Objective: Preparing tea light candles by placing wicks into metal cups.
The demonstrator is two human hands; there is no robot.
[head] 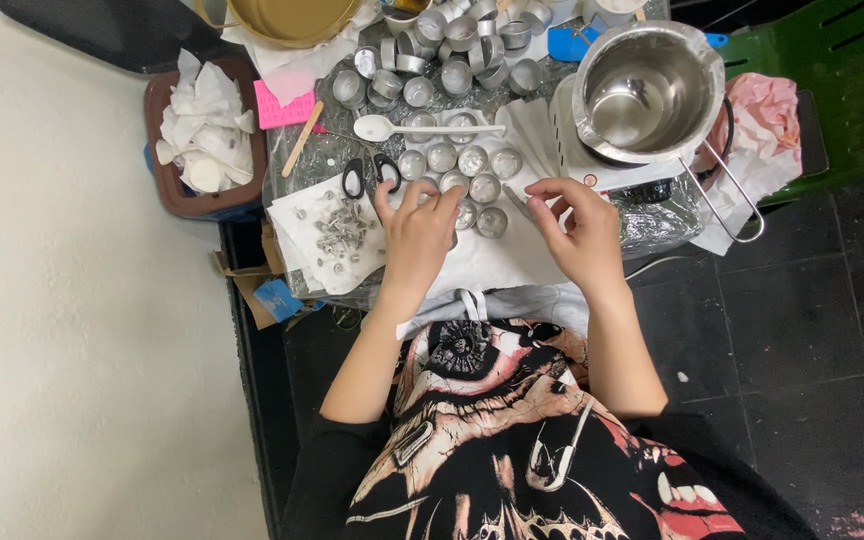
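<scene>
A small work table (282, 180) covered in clear plastic carries everything here, and the largest thing on it is a steel melting pot (649, 90) with a wire handle, standing on a white base at the far right. At the far left edge sits a brown bin (167, 175) stuffed with crumpled white tissue. A heap of empty metal tealight cups (452, 55) lies at the back, and nearer the person a tidy cluster of filled tealight cups (457, 165) stands in rows on white paper. A white plastic spoon (402, 128) lies just behind that cluster, a wooden stick (303, 138) leans beside a pink pad (282, 110), and black-handled scissors (370, 175) rest just left of the cups. A scatter of small metal wick tabs (342, 235) lies on a paper towel at the near left.

The left hand (417, 240) rests over the nearest cups, fingers curled down; it seems to touch one cup, though the hand hides the contact. The right hand (577, 230) hovers just right of the cluster, thumb and forefinger pinched close together; whether they hold anything, I cannot tell.
</scene>
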